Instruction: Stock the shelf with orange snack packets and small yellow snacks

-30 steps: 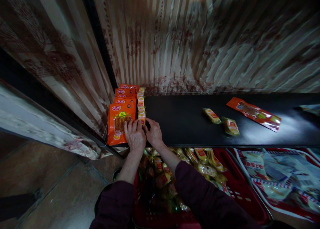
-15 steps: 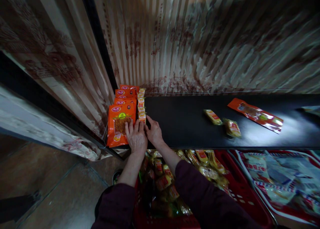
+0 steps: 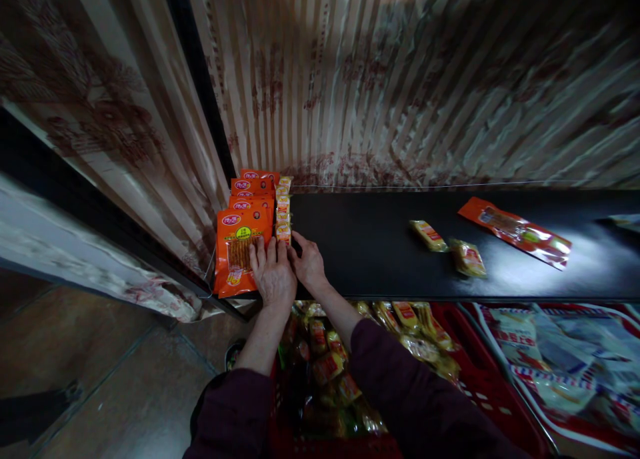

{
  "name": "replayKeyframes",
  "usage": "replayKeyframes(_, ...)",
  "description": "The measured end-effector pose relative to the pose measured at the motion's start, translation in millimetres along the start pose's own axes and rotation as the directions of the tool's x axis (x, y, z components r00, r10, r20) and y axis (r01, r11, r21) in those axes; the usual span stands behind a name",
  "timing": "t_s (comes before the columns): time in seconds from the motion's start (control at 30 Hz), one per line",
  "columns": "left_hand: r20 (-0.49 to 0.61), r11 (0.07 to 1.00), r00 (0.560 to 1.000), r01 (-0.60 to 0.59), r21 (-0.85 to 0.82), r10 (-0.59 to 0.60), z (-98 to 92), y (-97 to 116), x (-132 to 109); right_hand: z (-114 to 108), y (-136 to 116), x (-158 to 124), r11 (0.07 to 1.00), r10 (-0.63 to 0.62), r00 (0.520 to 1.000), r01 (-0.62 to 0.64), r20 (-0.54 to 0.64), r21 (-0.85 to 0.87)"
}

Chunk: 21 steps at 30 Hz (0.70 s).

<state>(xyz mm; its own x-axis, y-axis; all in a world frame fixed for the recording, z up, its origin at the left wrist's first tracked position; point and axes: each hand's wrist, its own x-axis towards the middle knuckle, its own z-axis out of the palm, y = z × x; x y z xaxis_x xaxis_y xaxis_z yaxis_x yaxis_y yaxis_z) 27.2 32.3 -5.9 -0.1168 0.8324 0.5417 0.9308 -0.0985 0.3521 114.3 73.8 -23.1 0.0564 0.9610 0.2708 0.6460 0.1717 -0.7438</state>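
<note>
Several orange snack packets (image 3: 239, 245) stand in a row at the left end of the black shelf (image 3: 360, 245). Close along their right side runs a column of small yellow packets (image 3: 283, 209). My left hand (image 3: 273, 275) lies at the front of both rows, its fingers spread over the front orange packet's right edge and the near end of the yellow column. Beside it, my right hand (image 3: 309, 265) has its fingers bent at the front yellow packet; what its fingertips hold, if anything, is hidden.
Two yellow packets (image 3: 429, 236) (image 3: 468, 257) and a long orange packet (image 3: 517, 232) lie on the shelf to the right. Below are a red basket (image 3: 493, 392) of yellow packets and another holding white bags (image 3: 555, 352). A black post (image 3: 200, 79) rises at the left.
Both hands stay almost where they were. The view has shifted very slightly, and no packet has clearly moved.
</note>
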Motion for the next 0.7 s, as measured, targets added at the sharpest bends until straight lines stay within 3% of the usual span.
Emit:
replayKeyframes(0.5,0.054,1.0,0.999,0.001,-0.018,0.0,6.0,-3,-4,-1,1,-6,1.0,-0.007,1.0,0.007,-0.001,0.009)
replayKeyframes(0.7,-0.004,0.999,1.0,0.006,-0.034,-0.006,-1.6,-2,-5,0,4,-11,0.999,-0.013,0.997,0.017,-0.081,0.041)
